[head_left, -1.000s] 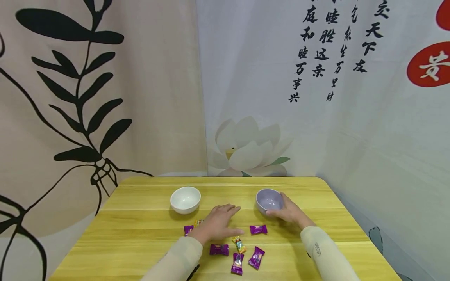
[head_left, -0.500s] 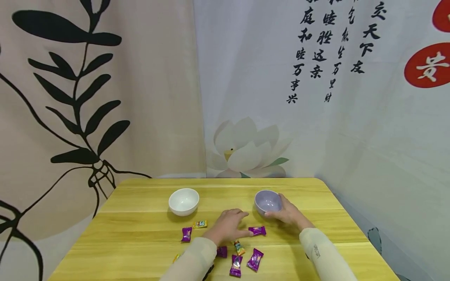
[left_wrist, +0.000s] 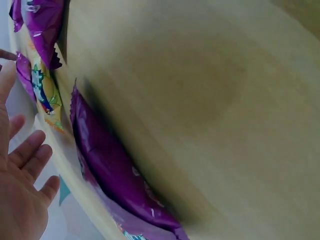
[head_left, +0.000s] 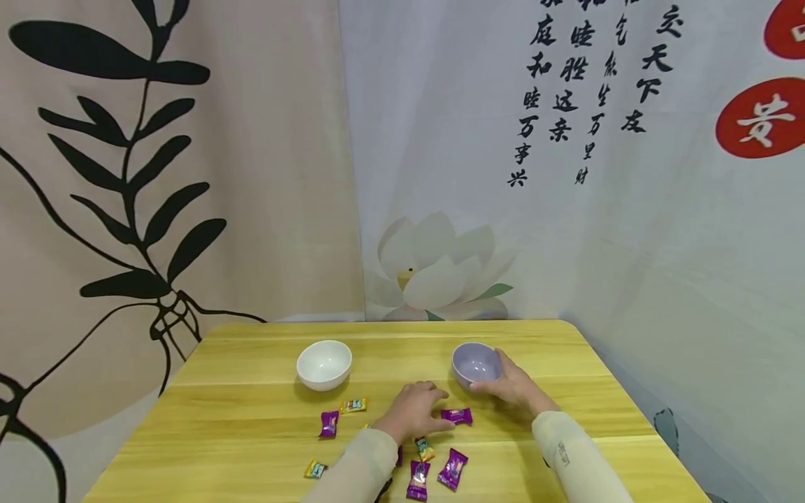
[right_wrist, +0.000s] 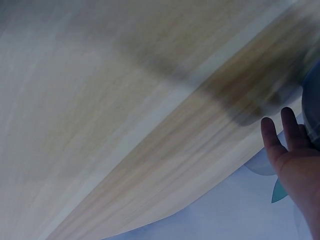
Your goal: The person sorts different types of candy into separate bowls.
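Left grip (head_left: 410, 413): wide, beside purple candy (head_left: 457, 416), lower centre
Right grip (head_left: 516, 386): holding lavender bowl (head_left: 474, 365)
Tabletop (head_left: 402, 349): far edge near bowl; room leftward

We seem to be in a screened-off tabletop corner, in what kind of building we cannot tell: around the wood-grain table (head_left: 207, 412) hang creased backdrops, a beige one (head_left: 283, 175) with dark leafy stems (head_left: 161, 163) to its left, a pale one (head_left: 660, 230) with a lotus (head_left: 443, 276) behind it and brush-style characters (head_left: 574, 68) above
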Demonstrator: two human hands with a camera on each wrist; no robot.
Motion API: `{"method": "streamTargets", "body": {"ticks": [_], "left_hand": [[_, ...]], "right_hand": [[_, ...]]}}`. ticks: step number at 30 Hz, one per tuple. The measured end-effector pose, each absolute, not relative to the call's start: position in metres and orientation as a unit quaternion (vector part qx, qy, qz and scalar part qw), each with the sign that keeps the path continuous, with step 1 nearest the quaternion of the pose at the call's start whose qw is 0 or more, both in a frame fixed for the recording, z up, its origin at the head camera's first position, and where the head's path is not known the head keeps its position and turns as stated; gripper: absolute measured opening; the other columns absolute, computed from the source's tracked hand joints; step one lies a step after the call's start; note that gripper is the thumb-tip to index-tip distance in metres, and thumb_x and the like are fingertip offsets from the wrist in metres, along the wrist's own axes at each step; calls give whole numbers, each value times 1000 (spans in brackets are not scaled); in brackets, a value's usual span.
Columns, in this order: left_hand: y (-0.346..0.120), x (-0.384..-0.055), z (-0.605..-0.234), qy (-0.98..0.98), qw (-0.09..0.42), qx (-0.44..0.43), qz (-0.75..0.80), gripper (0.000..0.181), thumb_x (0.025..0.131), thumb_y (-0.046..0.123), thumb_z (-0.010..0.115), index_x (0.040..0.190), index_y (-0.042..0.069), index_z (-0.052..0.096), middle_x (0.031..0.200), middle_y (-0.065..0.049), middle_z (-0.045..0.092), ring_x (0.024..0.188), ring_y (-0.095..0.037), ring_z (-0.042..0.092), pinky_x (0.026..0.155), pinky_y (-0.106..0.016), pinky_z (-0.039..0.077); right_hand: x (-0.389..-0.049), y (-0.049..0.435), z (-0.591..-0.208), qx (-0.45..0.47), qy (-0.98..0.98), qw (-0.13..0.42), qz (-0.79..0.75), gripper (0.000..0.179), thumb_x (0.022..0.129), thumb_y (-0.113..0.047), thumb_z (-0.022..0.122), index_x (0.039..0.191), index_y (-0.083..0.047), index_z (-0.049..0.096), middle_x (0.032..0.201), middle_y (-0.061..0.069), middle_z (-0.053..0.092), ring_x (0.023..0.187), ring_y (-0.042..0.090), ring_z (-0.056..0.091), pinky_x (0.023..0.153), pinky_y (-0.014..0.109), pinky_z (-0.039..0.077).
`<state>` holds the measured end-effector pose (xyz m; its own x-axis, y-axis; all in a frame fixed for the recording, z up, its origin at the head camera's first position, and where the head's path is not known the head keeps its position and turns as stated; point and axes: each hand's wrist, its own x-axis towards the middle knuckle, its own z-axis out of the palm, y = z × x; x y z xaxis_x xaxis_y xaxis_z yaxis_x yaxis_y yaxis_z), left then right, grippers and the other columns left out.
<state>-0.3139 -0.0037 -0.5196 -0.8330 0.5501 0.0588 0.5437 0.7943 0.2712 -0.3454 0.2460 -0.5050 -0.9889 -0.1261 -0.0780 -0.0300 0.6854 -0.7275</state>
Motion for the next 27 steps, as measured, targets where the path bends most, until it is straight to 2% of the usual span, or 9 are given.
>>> {"method": "streamTargets", "body": {"ticks": [9, 15, 22, 27], "left_hand": [[2, -314, -525, 946, 15, 300, 119, 55, 83, 60, 71, 124, 24, 69, 115, 1, 61, 110, -19, 56, 101, -42, 42], [5, -314, -526, 946, -5, 308, 104, 43, 84, 55, 73, 116, 28, 72, 102, 6, 58, 95, -12, 52, 89, -36, 45], [1, -314, -528, 946, -30, 308, 101, 32, 86, 46, 75, 108, 22, 75, 98, 6, 59, 92, -12, 54, 87, -35, 45], [-7, -316, -524, 952, -40, 288, 93, 30, 84, 42, 76, 101, 18, 75, 92, 7, 61, 88, -12, 57, 84, -34, 45]], "right_hand": [[-344, 245, -506, -45, 914, 54, -400, 121, 75, -54, 82, 157, -1, 10, 154, 29, 28, 135, 47, 36, 109, 64, 27], [-345, 246, -507, -45, 913, 51, -402, 121, 75, -54, 82, 157, 0, 11, 154, 28, 29, 136, 46, 35, 109, 63, 26], [-346, 246, -507, -53, 915, 43, -398, 119, 75, -52, 83, 156, 0, 14, 151, 27, 35, 134, 45, 39, 109, 62, 29], [-344, 246, -505, -52, 913, 46, -403, 119, 75, -51, 83, 156, 0, 14, 152, 27, 34, 135, 45, 38, 109, 62, 29]]}}
